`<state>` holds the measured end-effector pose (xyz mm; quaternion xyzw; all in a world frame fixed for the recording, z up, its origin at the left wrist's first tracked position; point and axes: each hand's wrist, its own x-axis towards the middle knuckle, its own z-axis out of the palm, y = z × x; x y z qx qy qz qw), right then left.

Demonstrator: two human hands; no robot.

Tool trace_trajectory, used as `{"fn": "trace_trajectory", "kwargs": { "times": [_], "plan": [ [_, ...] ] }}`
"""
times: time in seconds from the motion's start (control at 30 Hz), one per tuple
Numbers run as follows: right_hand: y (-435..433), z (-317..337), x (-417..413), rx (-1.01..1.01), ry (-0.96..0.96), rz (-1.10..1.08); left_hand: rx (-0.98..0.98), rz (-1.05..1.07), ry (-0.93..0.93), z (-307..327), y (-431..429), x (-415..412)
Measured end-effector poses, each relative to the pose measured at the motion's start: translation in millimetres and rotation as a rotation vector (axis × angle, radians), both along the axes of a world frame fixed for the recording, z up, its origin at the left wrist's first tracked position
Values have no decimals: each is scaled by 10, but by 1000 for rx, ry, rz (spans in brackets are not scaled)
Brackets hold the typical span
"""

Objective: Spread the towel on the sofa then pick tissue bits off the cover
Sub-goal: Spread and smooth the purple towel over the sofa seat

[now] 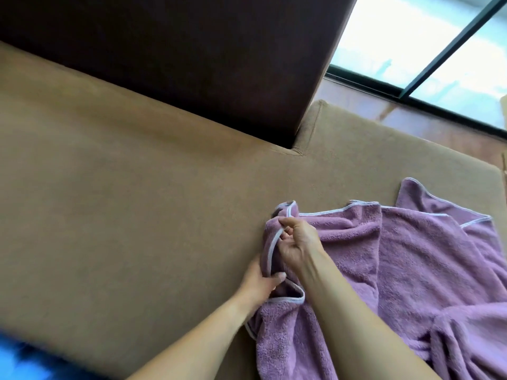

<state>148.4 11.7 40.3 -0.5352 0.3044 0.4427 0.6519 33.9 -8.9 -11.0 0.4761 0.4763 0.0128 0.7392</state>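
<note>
A purple towel [417, 259] with a pale trimmed edge lies crumpled and folded over itself on the right part of the tan sofa seat [123, 201]. My left hand [260, 281] grips the towel's left edge from below, thumb on top. My right hand [296, 242] is closed on the same trimmed edge a little higher, near a bunched corner. Both forearms reach in from the bottom of the view. No tissue bits are visible on the cover.
A dark brown backrest [192, 50] runs along the far side of the seat. Beyond the sofa's right end are a reddish floor [411, 119] and a bright glass door with a dark frame [439, 42]. Something blurred and blue [24, 360] sits at the bottom left.
</note>
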Motion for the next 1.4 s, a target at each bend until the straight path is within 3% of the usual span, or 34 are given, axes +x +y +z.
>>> {"fn": "trace_trajectory", "kwargs": {
  "times": [0.1,0.2,0.43,0.47,0.57,0.63,0.83,0.93,1.17,1.4],
  "plan": [
    [121,42,24,23,-22,-11,42,88,50,-4,102,30],
    [221,57,89,36,-92,-41,204,72,121,-44,282,-130],
    [666,194,-3,87,-215,-117,403,-38,584,-77,679,-709],
    [752,208,-42,81,-238,-77,360,21,576,-82,746,-801],
    [965,200,-144,23,-323,44,185,288,324,63,940,-1033],
    [1104,180,-230,-27,-373,112,244,371,229,185,1064,-1166],
    [1469,79,-576,-81,-463,252,903,69,276,467,1255,-1444],
    [1685,100,-684,-66,-506,283,1077,-90,292,512,1422,-1641],
    [2489,284,-994,26,-667,366,1002,-31,418,445,2063,-2215],
    [3259,314,-1522,77,-697,404,985,42,527,545,2828,-2656]
  ]
}}
